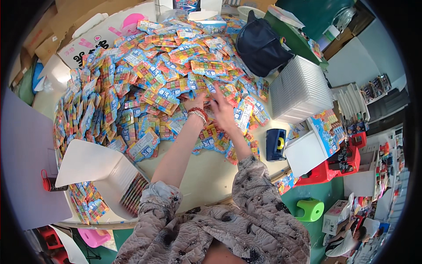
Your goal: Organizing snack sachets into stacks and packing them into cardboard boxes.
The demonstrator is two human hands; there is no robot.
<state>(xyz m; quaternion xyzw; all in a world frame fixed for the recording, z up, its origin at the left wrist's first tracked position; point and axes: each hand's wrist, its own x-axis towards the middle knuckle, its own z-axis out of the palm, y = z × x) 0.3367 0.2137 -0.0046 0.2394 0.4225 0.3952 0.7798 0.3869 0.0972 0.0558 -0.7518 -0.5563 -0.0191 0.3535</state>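
Tabletop (206, 171): pale, round-edged, bare only in the strip nearest the person; the rest is buried.

Heap of colourful flat packets (149, 75): several hundred blister-card packs, mostly blue, yellow, orange and red, piled loosely across the far and left part of the tabletop and thinning toward the near edge.

Left hand (197, 104): at the near rim of the heap, bead bracelets on the wrist, fingers down among the packets. Whether it has closed round any one packet I cannot tell.

Right hand (223, 112): just beside the left, palm down, fingers spread flat over the packets, pressing on them rather than clenched round one.

White carton (105, 174): stands at the left near edge of the tabletop, flaps open. Inside, a row of the same packets stands on edge, packed tight against the right wall; the rest of the carton's inside is not visible.

Loose packets (88, 202): a small separate batch lying below the carton's left flap.

Stack of clear plastic trays (299, 90): right of the heap, nested; contents, if any, cannot be made out.

Tape dispenser (276, 144): dark blue with a yellow roll, on the tabletop right of the right forearm.

Dark bag (261, 44): navy, slumped at the far right of the heap, closed.

White printed box (307, 149): at the right edge of the tabletop, colourful picture on its upper face.

Green stool (310, 210): on the green floor, lower right.
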